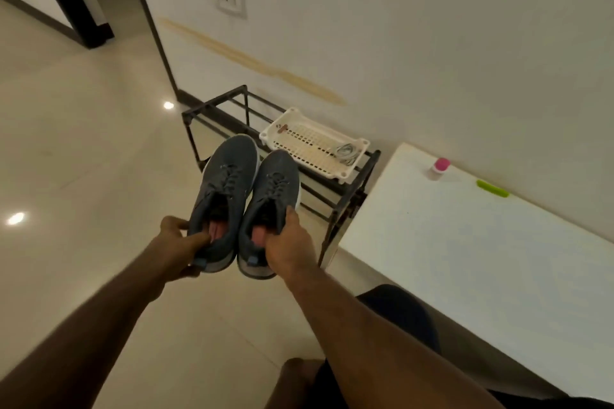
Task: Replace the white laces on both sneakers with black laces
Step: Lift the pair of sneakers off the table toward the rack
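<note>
Two dark grey sneakers with dark laces hang side by side in the air, toes pointing away from me. My left hand point(181, 244) grips the heel of the left sneaker point(226, 189). My right hand point(290, 242) grips the collar of the right sneaker point(274, 196), thumb inside the opening. A bundle of pale laces point(347, 152) lies in a white perforated tray point(299, 134) on top of a black metal shoe rack point(345, 206), just beyond the sneakers.
A white table point(481, 259) stands at the right against the wall, with a small pink-capped bottle point(439, 169) and a green object point(492, 189) on it. Glossy tiled floor spreads to the left. My knee shows at the bottom.
</note>
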{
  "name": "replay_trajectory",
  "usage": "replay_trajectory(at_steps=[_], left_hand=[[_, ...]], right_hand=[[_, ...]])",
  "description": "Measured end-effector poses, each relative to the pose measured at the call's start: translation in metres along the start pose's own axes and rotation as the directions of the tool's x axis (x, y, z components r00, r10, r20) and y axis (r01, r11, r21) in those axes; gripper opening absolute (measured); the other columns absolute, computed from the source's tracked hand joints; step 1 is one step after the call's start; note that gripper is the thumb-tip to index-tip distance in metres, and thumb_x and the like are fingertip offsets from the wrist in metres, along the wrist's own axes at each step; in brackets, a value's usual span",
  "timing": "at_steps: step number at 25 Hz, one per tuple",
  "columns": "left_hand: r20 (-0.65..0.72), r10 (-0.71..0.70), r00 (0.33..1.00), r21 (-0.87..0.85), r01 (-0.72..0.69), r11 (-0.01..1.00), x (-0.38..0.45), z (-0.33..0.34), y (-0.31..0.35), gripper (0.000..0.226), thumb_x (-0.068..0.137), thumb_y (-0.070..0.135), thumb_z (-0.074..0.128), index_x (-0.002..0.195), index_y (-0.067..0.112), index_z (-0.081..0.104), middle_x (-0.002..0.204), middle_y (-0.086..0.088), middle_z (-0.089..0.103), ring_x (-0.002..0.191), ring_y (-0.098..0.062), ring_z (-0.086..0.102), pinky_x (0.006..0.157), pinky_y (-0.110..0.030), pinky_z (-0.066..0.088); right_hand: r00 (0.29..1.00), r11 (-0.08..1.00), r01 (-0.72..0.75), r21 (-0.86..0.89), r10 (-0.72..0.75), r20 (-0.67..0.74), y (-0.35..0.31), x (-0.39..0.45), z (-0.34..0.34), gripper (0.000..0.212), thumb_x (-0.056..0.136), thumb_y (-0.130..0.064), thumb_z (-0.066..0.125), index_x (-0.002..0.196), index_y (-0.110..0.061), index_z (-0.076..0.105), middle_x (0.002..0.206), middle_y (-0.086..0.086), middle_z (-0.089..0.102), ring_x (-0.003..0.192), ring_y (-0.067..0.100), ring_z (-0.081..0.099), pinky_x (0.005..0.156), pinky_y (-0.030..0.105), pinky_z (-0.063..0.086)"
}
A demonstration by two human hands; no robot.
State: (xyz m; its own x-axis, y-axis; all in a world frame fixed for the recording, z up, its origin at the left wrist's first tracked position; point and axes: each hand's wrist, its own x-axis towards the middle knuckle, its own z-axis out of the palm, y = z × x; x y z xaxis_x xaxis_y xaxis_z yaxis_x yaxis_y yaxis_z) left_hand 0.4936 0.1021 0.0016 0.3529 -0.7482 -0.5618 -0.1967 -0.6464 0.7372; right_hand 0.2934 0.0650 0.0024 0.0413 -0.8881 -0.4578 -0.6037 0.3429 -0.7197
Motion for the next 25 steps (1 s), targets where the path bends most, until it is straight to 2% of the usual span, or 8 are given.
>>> replay_trajectory(at_steps=[7,10,14,16,19,23,24,25], left_hand=[[0.034,-0.132,0.991,-0.030,0.133,0.991,0.029,0.023,-0.067,0.052,0.088,0.029,0.072,0.123,0.018,0.035,0.098,-0.016,0.063,0.085,-0.032,0.070,0.073,-0.046,0.062],[0.045,-0.147,0.988,-0.047,0.149,0.988,0.056,0.040,-0.071,0.053,0.088,0.029,0.071,0.125,0.020,0.036,0.099,-0.018,0.065,0.084,-0.030,0.070,0.071,-0.044,0.062],[0.074,-0.152,0.986,-0.081,0.158,0.984,0.102,0.072,-0.055,0.056,0.088,0.028,0.069,0.132,0.018,0.037,0.103,-0.020,0.065,0.079,-0.027,0.068,0.061,-0.035,0.059],[0.054,-0.125,0.991,-0.084,0.129,0.988,0.127,0.089,-0.042,0.053,0.087,0.028,0.069,0.132,0.018,0.042,0.105,-0.017,0.064,0.083,-0.028,0.068,0.068,-0.040,0.061],[0.041,-0.071,0.997,-0.051,0.073,0.996,0.162,0.110,-0.020,0.051,0.084,0.027,0.068,0.131,0.020,0.049,0.106,-0.015,0.065,0.087,-0.029,0.068,0.080,-0.046,0.061],[0.065,0.008,0.998,-0.057,-0.004,0.998,0.203,0.135,0.003,0.042,0.084,0.026,0.068,0.124,0.022,0.057,0.113,-0.011,0.065,0.098,-0.027,0.066,0.087,-0.048,0.059],[0.061,0.030,0.998,-0.058,-0.027,0.998,0.213,0.142,0.008,0.036,0.084,0.026,0.068,0.119,0.023,0.059,0.113,-0.010,0.066,0.099,-0.026,0.066,0.088,-0.047,0.059],[0.057,0.050,0.997,-0.057,-0.046,0.997,0.222,0.149,0.013,0.032,0.084,0.026,0.068,0.115,0.023,0.061,0.113,-0.010,0.067,0.098,-0.026,0.066,0.088,-0.047,0.058]], right_hand=[[0.982,0.986,-0.150,-0.078,0.157,0.100,0.039,0.035,0.052,0.071,0.096,-0.038,0.057,0.157,-0.026,0.024,0.134,0.015,0.059,0.119,0.037,0.059,0.103,0.050,0.049],[0.972,0.977,-0.215,0.000,0.214,0.096,0.051,0.060,0.058,0.070,0.096,-0.026,0.057,0.158,-0.025,0.023,0.137,0.017,0.057,0.122,0.039,0.057,0.105,0.053,0.047],[0.975,0.964,-0.211,0.159,0.219,-0.029,0.064,0.097,0.054,0.065,0.096,-0.018,0.057,0.152,-0.024,0.025,0.133,0.018,0.058,0.119,0.039,0.058,0.101,0.056,0.050],[0.970,0.971,-0.179,0.161,0.201,-0.134,0.071,0.120,0.052,0.051,0.095,-0.020,0.060,0.140,-0.021,0.035,0.128,0.019,0.056,0.113,0.039,0.059,0.097,0.055,0.052],[0.953,0.974,-0.210,0.085,0.224,-0.205,0.086,0.156,0.054,0.022,0.098,-0.029,0.062,0.115,-0.016,0.055,0.124,0.018,0.053,0.104,0.036,0.059,0.093,0.042,0.053],[0.945,0.953,-0.227,0.202,0.265,-0.191,0.100,0.201,0.050,0.024,0.100,-0.020,0.053,0.115,-0.010,0.069,0.119,0.013,0.067,0.095,0.018,0.060,0.067,0.014,0.044],[0.950,0.960,-0.216,0.176,0.248,-0.190,0.100,0.212,0.046,0.025,0.100,-0.022,0.053,0.116,-0.010,0.069,0.119,0.012,0.067,0.094,0.014,0.059,0.068,0.011,0.044],[0.958,0.972,-0.231,0.034,0.233,-0.164,0.098,0.221,0.044,0.026,0.101,-0.023,0.053,0.119,-0.011,0.067,0.122,0.010,0.066,0.099,0.014,0.060,0.077,0.012,0.047]])
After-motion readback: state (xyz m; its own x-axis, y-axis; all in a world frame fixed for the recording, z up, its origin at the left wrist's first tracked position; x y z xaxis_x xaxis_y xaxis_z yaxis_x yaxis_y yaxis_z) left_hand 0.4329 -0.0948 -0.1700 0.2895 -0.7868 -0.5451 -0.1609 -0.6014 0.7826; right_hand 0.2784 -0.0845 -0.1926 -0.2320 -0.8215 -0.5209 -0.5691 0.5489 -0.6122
